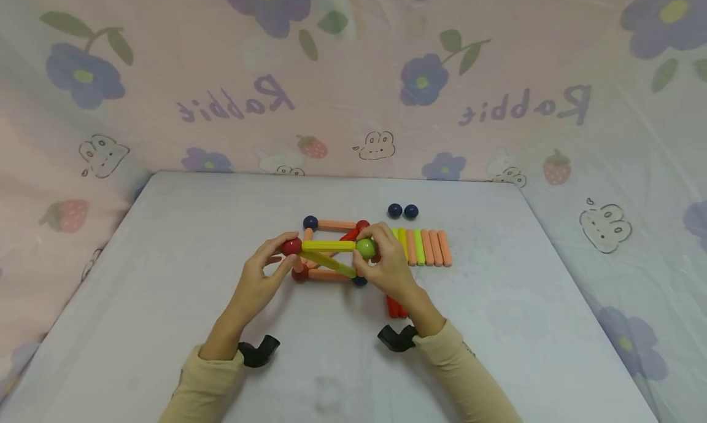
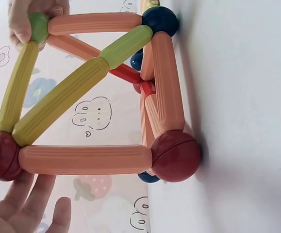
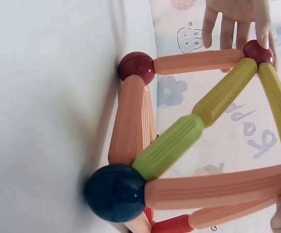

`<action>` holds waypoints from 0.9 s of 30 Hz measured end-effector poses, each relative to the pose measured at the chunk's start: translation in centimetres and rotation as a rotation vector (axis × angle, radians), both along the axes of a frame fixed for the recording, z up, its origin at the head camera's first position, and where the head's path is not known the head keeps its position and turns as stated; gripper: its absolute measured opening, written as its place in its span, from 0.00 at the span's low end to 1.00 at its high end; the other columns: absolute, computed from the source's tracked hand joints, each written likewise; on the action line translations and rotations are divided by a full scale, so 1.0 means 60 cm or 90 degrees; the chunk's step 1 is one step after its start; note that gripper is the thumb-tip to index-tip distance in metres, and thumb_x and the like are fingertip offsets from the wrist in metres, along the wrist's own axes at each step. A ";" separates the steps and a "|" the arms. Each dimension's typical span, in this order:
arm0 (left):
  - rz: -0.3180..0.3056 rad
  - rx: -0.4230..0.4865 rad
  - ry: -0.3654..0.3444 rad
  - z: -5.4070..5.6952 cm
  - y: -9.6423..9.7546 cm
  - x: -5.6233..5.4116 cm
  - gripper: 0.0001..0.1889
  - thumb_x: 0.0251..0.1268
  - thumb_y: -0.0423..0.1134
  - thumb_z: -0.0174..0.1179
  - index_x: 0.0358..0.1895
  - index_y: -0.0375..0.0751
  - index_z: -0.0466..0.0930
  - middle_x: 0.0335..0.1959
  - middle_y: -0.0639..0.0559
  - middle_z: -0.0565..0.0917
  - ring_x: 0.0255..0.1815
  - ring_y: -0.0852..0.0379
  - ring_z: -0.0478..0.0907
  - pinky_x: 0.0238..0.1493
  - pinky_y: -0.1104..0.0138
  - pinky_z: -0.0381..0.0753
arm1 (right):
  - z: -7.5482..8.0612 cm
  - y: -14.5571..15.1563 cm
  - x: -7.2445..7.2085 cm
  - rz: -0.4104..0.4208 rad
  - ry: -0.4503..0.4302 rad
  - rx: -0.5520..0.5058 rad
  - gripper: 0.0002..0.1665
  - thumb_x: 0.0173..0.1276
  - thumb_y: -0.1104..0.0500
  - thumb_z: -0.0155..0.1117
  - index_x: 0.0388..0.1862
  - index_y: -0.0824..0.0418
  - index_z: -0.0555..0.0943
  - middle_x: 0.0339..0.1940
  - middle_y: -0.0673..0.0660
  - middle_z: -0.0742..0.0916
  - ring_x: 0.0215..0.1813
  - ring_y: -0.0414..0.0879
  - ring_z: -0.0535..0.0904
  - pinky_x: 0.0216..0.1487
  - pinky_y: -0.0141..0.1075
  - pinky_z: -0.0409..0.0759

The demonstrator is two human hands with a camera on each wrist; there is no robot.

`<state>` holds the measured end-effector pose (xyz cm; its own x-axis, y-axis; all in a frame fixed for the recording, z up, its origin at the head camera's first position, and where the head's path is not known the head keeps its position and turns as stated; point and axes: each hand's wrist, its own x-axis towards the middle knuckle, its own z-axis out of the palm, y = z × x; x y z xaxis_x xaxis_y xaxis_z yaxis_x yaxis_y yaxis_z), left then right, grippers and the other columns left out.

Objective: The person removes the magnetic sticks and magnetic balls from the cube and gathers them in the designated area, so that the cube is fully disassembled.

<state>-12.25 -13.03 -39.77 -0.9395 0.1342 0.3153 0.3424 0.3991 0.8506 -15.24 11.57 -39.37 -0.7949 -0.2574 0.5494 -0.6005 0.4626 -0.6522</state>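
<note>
A frame of magnetic rods and balls stands on the table, its base of orange rods [image 1: 331,275] joined by red and dark blue balls. At its raised front-left corner, my left hand [image 1: 264,275] pinches a red ball [image 1: 291,246] between thumb and fingers. A green ball [image 1: 366,248] at the raised right corner is pinched by my right hand [image 1: 389,266]. Between these two balls runs a yellow rod [image 1: 329,246]. A diagonal of a yellow rod [image 2: 62,99] and a green rod [image 2: 127,47] joins the held red ball to a lower dark blue ball [image 2: 160,25].
Right of the frame lies a row of yellow, green and orange rods [image 1: 433,248]. Two loose dark blue balls [image 1: 402,211] sit behind it. Several red rods [image 1: 396,306] lie nearer, partly behind the right forearm. A printed cloth [image 1: 342,104] hangs behind the white table [image 1: 221,214].
</note>
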 end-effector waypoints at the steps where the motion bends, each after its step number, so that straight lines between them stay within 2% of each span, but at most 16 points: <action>1: -0.001 0.000 -0.001 0.001 -0.002 0.000 0.22 0.67 0.31 0.58 0.64 0.43 0.72 0.57 0.42 0.80 0.56 0.59 0.74 0.58 0.47 0.78 | -0.001 0.000 -0.001 0.000 0.003 0.001 0.13 0.56 0.66 0.65 0.41 0.65 0.74 0.37 0.59 0.78 0.30 0.40 0.70 0.25 0.28 0.76; 5: -0.008 -0.012 -0.003 0.004 -0.004 -0.001 0.21 0.67 0.32 0.58 0.63 0.42 0.73 0.57 0.42 0.80 0.55 0.58 0.75 0.58 0.48 0.77 | -0.004 0.002 -0.004 0.008 0.015 -0.014 0.14 0.53 0.69 0.66 0.38 0.66 0.73 0.36 0.59 0.78 0.33 0.42 0.71 0.29 0.24 0.75; 8: -0.021 -0.016 -0.003 0.005 -0.006 -0.004 0.21 0.66 0.31 0.58 0.63 0.41 0.73 0.59 0.41 0.80 0.55 0.51 0.76 0.58 0.46 0.77 | -0.006 0.005 -0.008 0.003 0.038 -0.022 0.14 0.50 0.71 0.66 0.35 0.67 0.73 0.34 0.59 0.79 0.36 0.44 0.73 0.33 0.25 0.77; 13: -0.029 -0.017 -0.004 0.008 -0.010 -0.007 0.22 0.65 0.29 0.59 0.63 0.40 0.73 0.60 0.42 0.80 0.53 0.63 0.76 0.57 0.47 0.78 | -0.009 0.008 -0.014 -0.024 0.085 0.017 0.16 0.49 0.71 0.70 0.34 0.67 0.72 0.32 0.60 0.78 0.35 0.46 0.74 0.34 0.28 0.78; 17: -0.030 -0.014 -0.004 0.008 -0.013 -0.007 0.22 0.65 0.29 0.59 0.63 0.40 0.73 0.60 0.42 0.80 0.52 0.74 0.73 0.57 0.49 0.79 | -0.010 0.009 -0.018 -0.025 0.083 0.039 0.19 0.47 0.73 0.72 0.35 0.68 0.71 0.32 0.60 0.78 0.34 0.46 0.74 0.35 0.30 0.79; 22: -0.035 -0.008 -0.017 0.006 -0.015 -0.005 0.22 0.64 0.31 0.60 0.62 0.41 0.74 0.58 0.42 0.81 0.49 0.75 0.74 0.58 0.48 0.77 | -0.006 0.007 -0.022 -0.022 0.087 0.076 0.18 0.48 0.74 0.70 0.35 0.68 0.71 0.30 0.60 0.78 0.31 0.45 0.74 0.31 0.30 0.78; 27: -0.048 -0.013 -0.025 0.008 -0.019 -0.003 0.22 0.62 0.31 0.62 0.61 0.41 0.76 0.55 0.43 0.83 0.47 0.76 0.75 0.59 0.51 0.78 | -0.003 0.002 -0.021 -0.036 0.098 0.122 0.17 0.49 0.74 0.69 0.34 0.67 0.71 0.31 0.60 0.78 0.31 0.46 0.74 0.31 0.32 0.79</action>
<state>-12.43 -14.20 -39.29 -0.9379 0.2118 0.2748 0.3390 0.3906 0.8559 -16.51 11.67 -39.54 -0.7222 -0.3264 0.6098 -0.6554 0.6049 -0.4523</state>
